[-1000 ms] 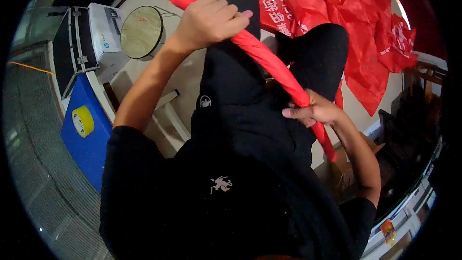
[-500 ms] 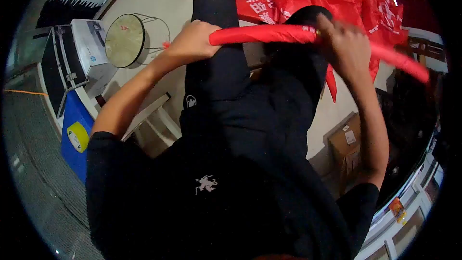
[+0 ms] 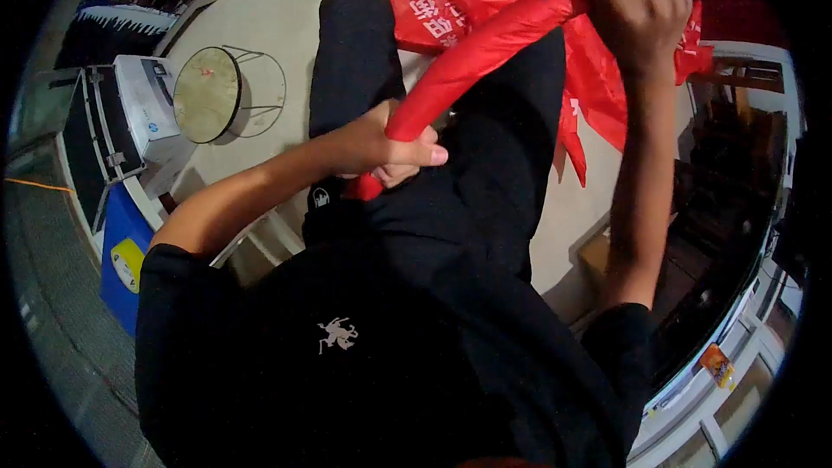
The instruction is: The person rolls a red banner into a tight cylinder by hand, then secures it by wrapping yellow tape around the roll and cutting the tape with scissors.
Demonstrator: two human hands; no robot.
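Note:
A long tight roll of shiny red cloth (image 3: 485, 56) with small white print near its upper end slants up to the right across my lap. My left hand (image 3: 381, 146) is wrapped around its lower part, thumb pointing right, and a short red end sticks out below the fist. At the top right, my right hand (image 3: 633, 9) is closed over the roll's upper part, back of the hand toward me, fingertips partly hidden. A bit of yellow shows beside it. Beyond my knees lies loose red cloth (image 3: 425, 13) with white characters.
On the left are a small round stool (image 3: 208, 95) with metal legs, a white printer box (image 3: 147, 100), a black case (image 3: 87, 143), and a roll of yellow tape (image 3: 127, 264) on a blue surface. A cardboard box (image 3: 596, 256) is at right, partly behind my forearm.
My left hand has come down and toward me with its end of the red roll, while my right hand has risen. The roll has gone from nearly level to a steep slant.

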